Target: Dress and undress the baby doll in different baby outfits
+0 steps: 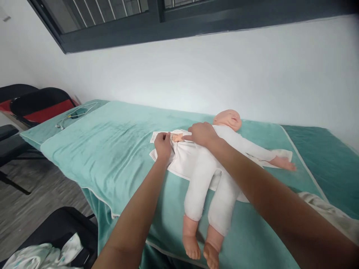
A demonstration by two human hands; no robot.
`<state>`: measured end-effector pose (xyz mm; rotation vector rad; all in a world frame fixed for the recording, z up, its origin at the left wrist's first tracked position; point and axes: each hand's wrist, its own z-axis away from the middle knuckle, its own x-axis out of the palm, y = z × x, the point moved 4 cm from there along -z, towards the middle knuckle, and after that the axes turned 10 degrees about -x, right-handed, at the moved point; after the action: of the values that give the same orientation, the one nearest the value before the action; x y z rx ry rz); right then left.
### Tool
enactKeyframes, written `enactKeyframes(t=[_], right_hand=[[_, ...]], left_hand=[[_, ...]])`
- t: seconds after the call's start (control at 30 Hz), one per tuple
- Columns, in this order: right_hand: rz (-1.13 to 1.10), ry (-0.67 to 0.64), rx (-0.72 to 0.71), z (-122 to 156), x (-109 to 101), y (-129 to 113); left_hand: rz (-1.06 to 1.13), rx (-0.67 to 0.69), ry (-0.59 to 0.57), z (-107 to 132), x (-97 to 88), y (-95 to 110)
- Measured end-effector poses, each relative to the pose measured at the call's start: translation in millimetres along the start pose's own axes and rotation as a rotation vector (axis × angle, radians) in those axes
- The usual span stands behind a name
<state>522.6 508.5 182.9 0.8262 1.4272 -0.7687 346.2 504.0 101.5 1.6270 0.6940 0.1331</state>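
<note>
A baby doll in a white body covering lies on its back on a teal towel, head toward the wall. Under it, a white baby shirt is spread out. My left hand is closed, pinching the shirt's sleeve close to its cuff. Inside that sleeve shows the doll's small hand. My right hand is wrapped over the doll's arm near the chest, thumb toward the doll's hand; its other fingers are partly hidden. The doll's other arm stretches out to the right over the shirt's other sleeve.
A hanger-like wire item lies at the table's far left. Crumpled pale cloth is at the right edge. Black chairs stand to the left; a near black chair holds patterned cloth. The white wall bounds the back.
</note>
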Motion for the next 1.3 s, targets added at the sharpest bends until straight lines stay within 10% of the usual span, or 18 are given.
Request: enactKeyframes(t=[0.23, 0.47, 0.63, 0.73, 0.9, 1.3], right_hand=[[-0.036, 0.082, 0.023, -15, 11, -9], [-0.358, 0.465, 0.123, 23, -2, 16], [-0.418, 0.799, 0.644, 101, 10, 77], [-0.358, 0.566, 0.898, 132, 28, 95], [-0.249, 0.218, 0.878, 142, 29, 91], [-0.331, 0.254, 0.65, 143, 28, 89]], left_hand=[[-0.347, 0.493, -0.199, 31, 14.6, 28], [-0.341, 0.197, -0.174, 20, 13.3, 17], [-0.394, 0.249, -0.234, 21, 19.4, 15], [-0.407, 0.298, -0.216, 22, 19.3, 17], [-0.264, 0.322, -0.193, 28, 17.7, 26], [-0.047, 0.049, -0.343, 44, 39.5, 74]])
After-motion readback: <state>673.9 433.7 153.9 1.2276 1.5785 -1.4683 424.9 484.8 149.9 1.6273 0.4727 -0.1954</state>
